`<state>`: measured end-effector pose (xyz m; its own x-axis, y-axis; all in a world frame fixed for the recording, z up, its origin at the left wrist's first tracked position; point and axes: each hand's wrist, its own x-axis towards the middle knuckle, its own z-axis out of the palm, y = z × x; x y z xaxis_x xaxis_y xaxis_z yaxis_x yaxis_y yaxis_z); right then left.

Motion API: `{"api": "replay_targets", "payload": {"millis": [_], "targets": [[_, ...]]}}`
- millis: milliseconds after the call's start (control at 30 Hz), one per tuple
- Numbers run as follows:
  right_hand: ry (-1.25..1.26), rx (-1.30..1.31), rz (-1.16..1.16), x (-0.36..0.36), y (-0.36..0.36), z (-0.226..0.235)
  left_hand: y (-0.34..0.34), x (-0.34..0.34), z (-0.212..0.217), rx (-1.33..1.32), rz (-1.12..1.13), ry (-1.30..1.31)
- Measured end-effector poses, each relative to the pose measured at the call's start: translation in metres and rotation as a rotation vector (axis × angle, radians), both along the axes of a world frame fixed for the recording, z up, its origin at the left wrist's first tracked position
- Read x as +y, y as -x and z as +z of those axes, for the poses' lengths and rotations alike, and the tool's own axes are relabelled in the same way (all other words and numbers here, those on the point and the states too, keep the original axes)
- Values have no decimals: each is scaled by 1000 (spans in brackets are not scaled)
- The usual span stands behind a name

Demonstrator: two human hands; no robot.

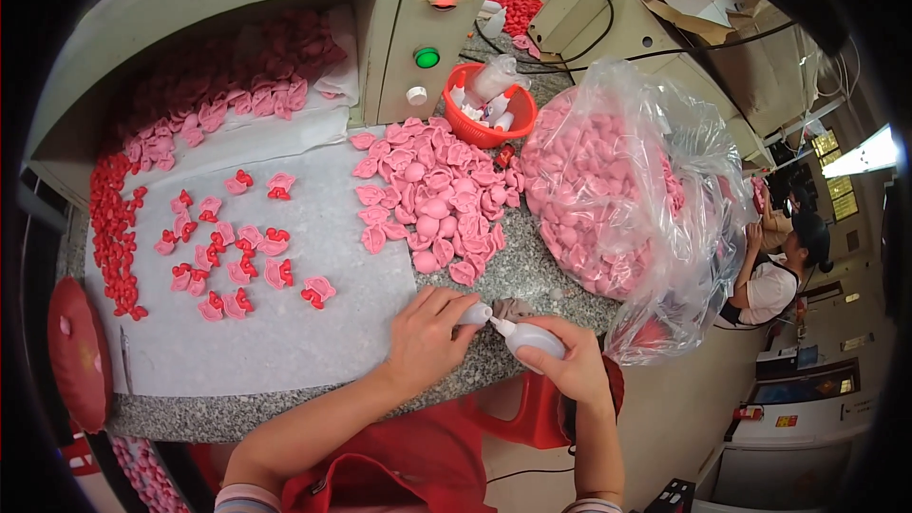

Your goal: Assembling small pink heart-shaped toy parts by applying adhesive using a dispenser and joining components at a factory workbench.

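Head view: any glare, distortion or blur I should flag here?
Head view: strong fisheye bending with black corners; glare on the clear plastic bag and a blown-out window at right; both hands, left hand and right hand, on the white squeeze bottle, look sharp.

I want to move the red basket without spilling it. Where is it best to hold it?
Probably grip the red basket by its near rim, coming from the front over the loose pink pieces. It stands upright, open-topped; the machine panel crowds its back.
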<state>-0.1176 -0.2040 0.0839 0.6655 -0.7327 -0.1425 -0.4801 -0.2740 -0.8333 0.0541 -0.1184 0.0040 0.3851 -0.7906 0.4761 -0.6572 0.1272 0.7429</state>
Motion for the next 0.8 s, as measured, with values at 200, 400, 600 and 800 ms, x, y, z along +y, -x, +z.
{"api": "replay_targets", "payload": {"millis": [200,400,600,800], "targets": [[-528,-470,-173,6,5,-44,4,-2,7,65,29,-21],[-382,-666,-230,-23,-34,-7,3,2,6,-29,24,-58],[78,-519,-165,-119,-110,13,2,1,3,-51,29,-54],[253,-232,-162,-193,-189,11,-1,8,19,-78,7,-93]]}}
